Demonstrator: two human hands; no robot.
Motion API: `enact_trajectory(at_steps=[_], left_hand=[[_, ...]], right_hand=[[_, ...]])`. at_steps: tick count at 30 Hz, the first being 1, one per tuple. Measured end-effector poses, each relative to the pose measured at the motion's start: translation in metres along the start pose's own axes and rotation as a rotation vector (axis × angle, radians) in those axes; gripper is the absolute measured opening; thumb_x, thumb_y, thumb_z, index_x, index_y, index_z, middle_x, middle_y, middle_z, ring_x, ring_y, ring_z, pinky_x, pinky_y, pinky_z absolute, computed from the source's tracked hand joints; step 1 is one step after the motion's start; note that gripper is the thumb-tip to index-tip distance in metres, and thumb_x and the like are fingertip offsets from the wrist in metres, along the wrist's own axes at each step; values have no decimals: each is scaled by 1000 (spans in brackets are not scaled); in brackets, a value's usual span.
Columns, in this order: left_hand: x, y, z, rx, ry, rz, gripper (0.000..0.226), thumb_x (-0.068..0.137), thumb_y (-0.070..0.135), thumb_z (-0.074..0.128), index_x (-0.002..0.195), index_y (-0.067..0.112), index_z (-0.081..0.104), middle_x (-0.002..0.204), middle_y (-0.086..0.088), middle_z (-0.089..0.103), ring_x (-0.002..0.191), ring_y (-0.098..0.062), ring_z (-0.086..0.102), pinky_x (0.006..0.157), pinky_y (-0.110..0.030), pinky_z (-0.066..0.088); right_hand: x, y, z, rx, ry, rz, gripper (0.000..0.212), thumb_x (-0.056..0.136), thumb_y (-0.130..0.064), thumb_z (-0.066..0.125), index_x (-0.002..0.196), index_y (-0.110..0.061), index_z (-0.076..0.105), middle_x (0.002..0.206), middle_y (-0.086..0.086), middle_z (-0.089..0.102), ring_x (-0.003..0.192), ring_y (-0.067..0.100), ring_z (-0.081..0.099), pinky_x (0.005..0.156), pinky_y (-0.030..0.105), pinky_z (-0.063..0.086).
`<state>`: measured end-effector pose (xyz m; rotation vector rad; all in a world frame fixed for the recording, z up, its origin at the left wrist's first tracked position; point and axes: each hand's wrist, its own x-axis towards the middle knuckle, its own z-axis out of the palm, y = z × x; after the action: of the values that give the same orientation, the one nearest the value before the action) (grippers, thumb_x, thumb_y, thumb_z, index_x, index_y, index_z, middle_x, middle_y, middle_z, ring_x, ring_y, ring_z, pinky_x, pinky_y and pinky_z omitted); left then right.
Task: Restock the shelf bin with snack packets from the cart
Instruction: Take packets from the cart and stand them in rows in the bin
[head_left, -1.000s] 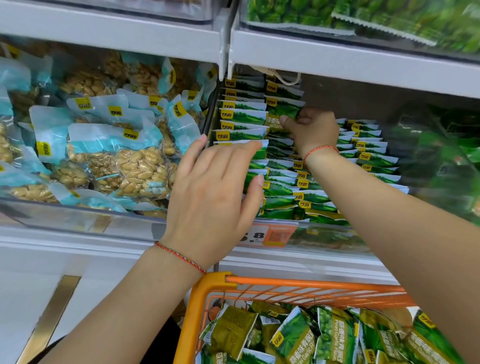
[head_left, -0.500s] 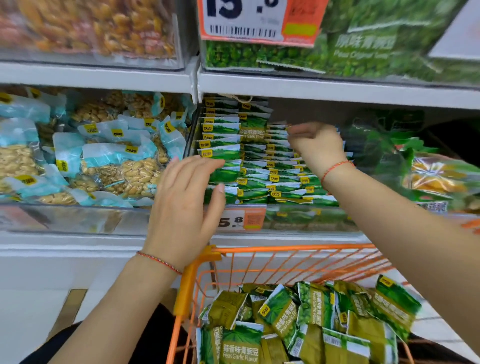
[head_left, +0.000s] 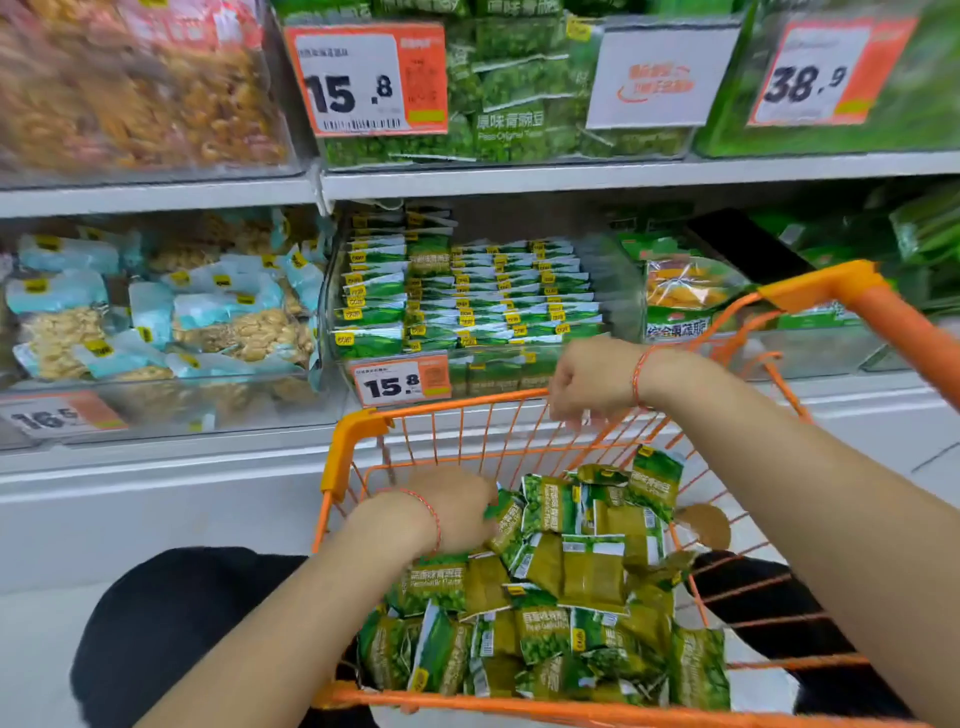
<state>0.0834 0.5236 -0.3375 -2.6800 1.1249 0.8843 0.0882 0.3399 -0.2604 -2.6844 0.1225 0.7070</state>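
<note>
Both hands dropped from the shelf bin (head_left: 621, 291) down to the orange cart (head_left: 358, 441). That bin sits behind the cart's far rim, packed with rows of green packets. Snack packets (head_left: 571, 587) pile in the cart, too many to count. Left hand (head_left: 457, 512) reaches among them, grip hidden. Right hand (head_left: 592, 382) hovers above, curled, apparently empty.

Left hand (head_left: 457, 512) fingers are disappearing among cart packets (head_left: 566, 582); top-shelf snacks (head_left: 130, 88) are blurring, cropped by the frame.

Snack packets (head_left: 566, 582) in cart (head_left: 358, 431); shelf bin (head_left: 467, 296) behind cart.
</note>
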Motion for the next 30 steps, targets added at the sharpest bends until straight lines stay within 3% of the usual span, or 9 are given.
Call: enact_trajectory(at_steps=[3, 6, 8, 12, 15, 20, 22, 26, 30], left_hand=[[28, 17, 14, 13, -36, -26, 43, 100, 38, 39, 127, 7, 53, 124, -15, 58, 111, -31, 56, 82, -35, 45], [53, 31, 22, -70, 48, -35, 36, 100, 36, 39, 118, 9, 55, 119, -13, 60, 105, -29, 59, 77, -32, 45], [66, 40, 23, -83, 90, -77, 35, 100, 32, 39, 123, 10, 52, 121, -12, 59, 107, -28, 59, 76, -30, 44], [82, 48, 32, -155, 93, -153, 50, 99, 42, 37, 143, 18, 32, 132, -11, 54, 115, -28, 55, 83, -34, 46], [85, 42, 43, -266, 145, -134, 50, 98, 43, 41, 142, 21, 34, 128, -8, 57, 113, -27, 56, 79, -33, 46], [87, 33, 50, -588, 183, -92, 61, 93, 37, 58, 146, 24, 32, 146, -4, 44, 128, -24, 46, 98, -30, 40], [89, 32, 51, -654, 228, -99, 55, 91, 35, 62, 141, 25, 41, 142, -5, 47, 125, -24, 49, 96, -30, 41], [90, 33, 53, -627, 254, -74, 40, 88, 39, 64, 124, 25, 52, 125, -2, 58, 98, -18, 56, 79, -26, 45], [91, 40, 57, -638, 181, -65, 53, 85, 39, 68, 128, 18, 47, 132, -4, 51, 113, -22, 53, 84, -26, 42]], right_hand=[[-19, 27, 22, -80, 58, 224, 24, 89, -22, 55, 73, -7, 65, 68, 7, 66, 58, 20, 57, 54, 25, 41], [-35, 59, 54, 59, 334, 502, 20, 91, -19, 51, 101, -8, 65, 108, 15, 65, 101, 30, 62, 78, 31, 47], [-41, 67, 76, 74, 324, 563, 27, 92, -19, 50, 114, -8, 59, 120, 14, 60, 110, 30, 58, 86, 34, 47], [-40, 64, 97, 85, 245, 568, 36, 93, -13, 44, 129, -11, 48, 129, 13, 50, 115, 30, 54, 90, 37, 46], [-39, 63, 102, 84, 316, 548, 42, 91, -8, 45, 133, -13, 45, 133, 11, 43, 116, 30, 54, 89, 38, 46], [-37, 65, 107, 32, 408, 518, 45, 91, -7, 46, 134, -16, 46, 134, 8, 46, 110, 28, 57, 81, 36, 48], [-35, 64, 112, -8, 357, 514, 45, 90, -6, 47, 134, -14, 42, 133, 9, 46, 109, 27, 58, 80, 35, 48], [-33, 62, 118, -90, 348, 500, 47, 89, -7, 52, 134, -10, 39, 130, 12, 44, 112, 26, 54, 85, 35, 48], [-32, 59, 120, -197, 283, 502, 43, 91, -10, 52, 133, -6, 42, 131, 13, 42, 122, 26, 42, 93, 34, 46]])
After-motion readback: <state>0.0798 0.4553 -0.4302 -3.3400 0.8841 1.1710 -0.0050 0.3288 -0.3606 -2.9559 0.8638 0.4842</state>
